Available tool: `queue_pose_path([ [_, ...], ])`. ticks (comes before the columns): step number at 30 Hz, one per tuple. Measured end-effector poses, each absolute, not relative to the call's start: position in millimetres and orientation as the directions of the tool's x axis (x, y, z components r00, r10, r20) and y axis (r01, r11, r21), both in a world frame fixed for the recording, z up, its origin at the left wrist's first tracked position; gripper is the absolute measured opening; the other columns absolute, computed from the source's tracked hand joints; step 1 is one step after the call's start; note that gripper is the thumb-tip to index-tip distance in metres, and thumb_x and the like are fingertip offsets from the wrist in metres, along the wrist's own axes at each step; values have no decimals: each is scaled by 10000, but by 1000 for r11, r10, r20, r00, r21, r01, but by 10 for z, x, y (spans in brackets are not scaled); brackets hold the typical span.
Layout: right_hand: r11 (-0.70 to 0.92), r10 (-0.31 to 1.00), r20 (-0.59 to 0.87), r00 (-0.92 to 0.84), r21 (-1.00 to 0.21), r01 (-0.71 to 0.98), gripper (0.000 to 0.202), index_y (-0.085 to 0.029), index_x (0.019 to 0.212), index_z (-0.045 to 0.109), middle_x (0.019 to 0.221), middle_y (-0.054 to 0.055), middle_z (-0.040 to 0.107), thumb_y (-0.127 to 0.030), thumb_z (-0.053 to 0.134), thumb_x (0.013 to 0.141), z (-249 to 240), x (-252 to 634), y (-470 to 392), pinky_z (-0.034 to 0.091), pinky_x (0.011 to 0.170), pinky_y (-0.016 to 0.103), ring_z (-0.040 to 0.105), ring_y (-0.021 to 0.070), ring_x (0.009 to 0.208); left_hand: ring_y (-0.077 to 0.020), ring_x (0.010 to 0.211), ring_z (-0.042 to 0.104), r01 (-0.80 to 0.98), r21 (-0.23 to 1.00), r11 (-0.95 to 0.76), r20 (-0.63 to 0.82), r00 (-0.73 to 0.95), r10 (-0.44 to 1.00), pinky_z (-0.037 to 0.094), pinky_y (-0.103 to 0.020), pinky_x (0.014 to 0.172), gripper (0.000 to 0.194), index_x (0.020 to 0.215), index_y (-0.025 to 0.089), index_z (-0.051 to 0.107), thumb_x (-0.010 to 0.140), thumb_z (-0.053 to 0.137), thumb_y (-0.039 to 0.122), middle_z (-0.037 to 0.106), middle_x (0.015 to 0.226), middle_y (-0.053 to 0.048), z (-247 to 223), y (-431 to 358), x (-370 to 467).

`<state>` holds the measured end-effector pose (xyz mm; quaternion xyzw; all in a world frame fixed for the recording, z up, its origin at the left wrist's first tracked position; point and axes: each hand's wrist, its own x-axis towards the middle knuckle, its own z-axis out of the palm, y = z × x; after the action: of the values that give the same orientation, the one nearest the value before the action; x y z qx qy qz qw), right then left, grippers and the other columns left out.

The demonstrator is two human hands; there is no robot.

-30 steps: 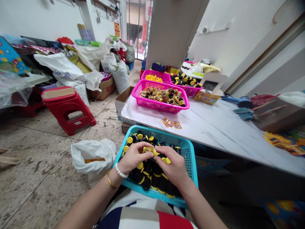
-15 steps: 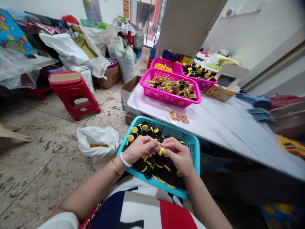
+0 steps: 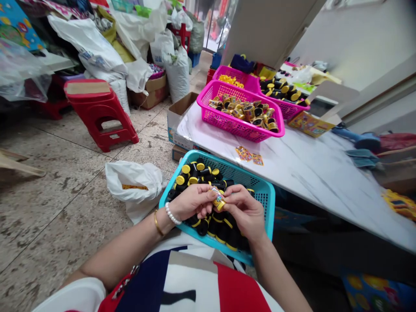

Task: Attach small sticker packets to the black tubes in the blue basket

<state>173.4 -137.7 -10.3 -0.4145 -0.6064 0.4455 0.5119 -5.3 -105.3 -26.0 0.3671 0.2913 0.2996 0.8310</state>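
Between my two hands is a small cylinder (image 3: 218, 198) with a yellow end and a colourful printed label around it. My left hand (image 3: 198, 200) pinches it from the left, thumb on the label. From the right, the thumb and fingers of my right hand (image 3: 243, 210) are closed on its other side. Both hands are above a turquoise basket (image 3: 268, 208) on my lap, full of black cylinders (image 3: 221, 232) with yellow ends. Part of the basket's contents is hidden under my hands.
On the marble-patterned table (image 3: 292, 160) lie a few printed labels (image 3: 248, 155). A pink basket (image 3: 240, 125) there holds gold-labelled pieces. A white sack (image 3: 133, 186) stands left of my basket, with a red stool (image 3: 100, 112) beyond it. Cardboard boxes (image 3: 180, 119) stand by the table's end.
The view has tilted down slightly and shifted. The cylinder has turned a little between my fingers, so the label's face shows more. Both hands keep their hold.
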Motion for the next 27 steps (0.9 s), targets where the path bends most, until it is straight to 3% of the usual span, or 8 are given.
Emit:
queue_pose_path([
  [3,294,945,260,-201,-942,164,162,-279,923,721,1007,52,574,-214,715,775,-82,1726,-1375,545,679,313,607,176,849,-41,326,444,-244,804,541,-310,604,734,315,-127,317,410,765,149,570,737,672,544,558,492,30,-264,-1054,-51],
  [5,346,932,309,-190,-915,207,106,-273,856,734,930,45,572,-214,721,769,-81,1725,-1375,531,671,306,592,173,830,-46,338,455,-251,781,572,-316,632,708,326,-133,327,433,788,145,584,749,643,572,571,511,19,-247,-1058,-47],
  [11,231,972,228,-52,-971,57,28,-251,803,670,889,22,514,-260,693,789,-180,1694,-1428,543,545,294,575,125,638,-37,366,424,-234,825,514,-298,593,748,317,-138,337,444,685,140,566,718,672,570,569,546,4,-208,-1066,3],
  [14,243,969,236,-78,-965,103,132,-274,908,682,962,35,527,-250,703,780,-179,1703,-1425,548,597,306,591,141,704,-31,348,385,-252,828,501,-300,557,775,293,-144,323,456,649,145,547,703,680,578,508,502,36,-198,-1059,31],
  [17,315,948,298,-110,-926,209,153,-283,915,719,931,40,556,-221,709,775,-156,1738,-1407,537,648,305,591,167,799,-37,350,414,-297,770,565,-305,606,734,304,-146,324,420,724,143,571,716,684,547,524,521,36,-184,-1051,29],
  [20,321,947,312,-83,-934,156,81,-274,808,715,839,16,530,-206,719,766,-179,1758,-1409,545,586,293,592,145,706,-42,339,429,-317,719,618,-288,674,681,300,-143,311,376,890,154,589,741,690,484,563,565,32,-178,-1046,6],
  [23,273,962,268,-59,-954,121,46,-261,805,680,854,14,517,-235,707,779,-221,1739,-1429,551,534,295,589,127,622,-31,290,373,-294,753,589,-305,637,708,238,-135,279,340,812,173,545,743,695,470,498,494,71,-182,-1041,-2],
  [27,260,963,270,3,-929,263,187,-262,946,657,974,48,564,-257,720,771,-204,1685,-1451,566,617,308,616,153,714,-29,299,375,-299,804,514,-316,517,795,236,-137,279,367,786,186,497,750,670,507,490,521,76,-199,-1025,14],
])
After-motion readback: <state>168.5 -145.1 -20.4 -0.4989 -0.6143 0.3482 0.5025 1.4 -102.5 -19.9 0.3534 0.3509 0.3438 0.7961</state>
